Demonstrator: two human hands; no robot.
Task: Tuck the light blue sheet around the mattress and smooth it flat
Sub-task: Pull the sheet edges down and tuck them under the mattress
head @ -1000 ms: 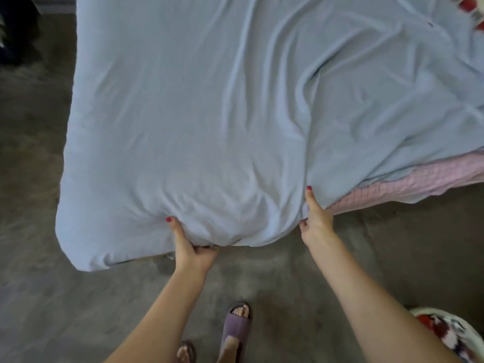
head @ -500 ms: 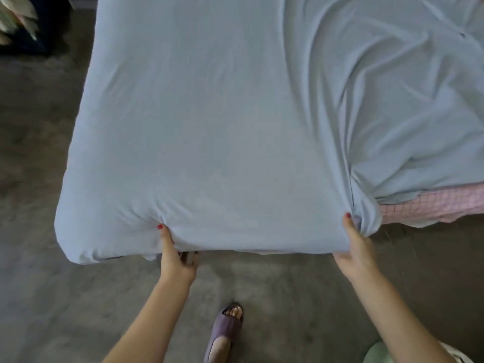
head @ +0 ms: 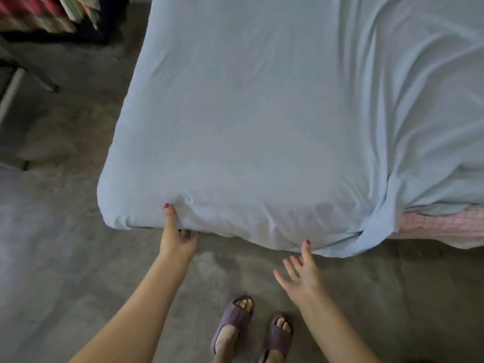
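Left hand (head: 178, 239) gripping the near edge of the light blue sheet (head: 262, 121), thumb pressed flat up the side of the fabric, fingers curled under the hem and mostly hidden. Right hand (head: 301, 273) free of the cloth, fingers spread and relaxed, holding nothing, thumb tip just touching or just short of the sheet's lower edge; cannot tell which. Sheet spread over the mattress (head: 440, 226), smooth across the left and middle, pulled down round the near left corner, bunched into long folds on the right. One loose flap hanging at the near right, past the right hand, not tucked. Pink quilted side of the mattress showing bare at the right edge below the sheet. Two hands, two bare forearms, two feet in two purple slippers (head: 233, 323) on the grey concrete floor (head: 65, 258), just short of the bed. Red polish on both visible thumbnails. One dark shelf (head: 65, 19) at the top left, well apart from the bed, holding blurred coloured things too unclear to count. No readable writing, brand or label anywhere on sheet, mattress or slippers.
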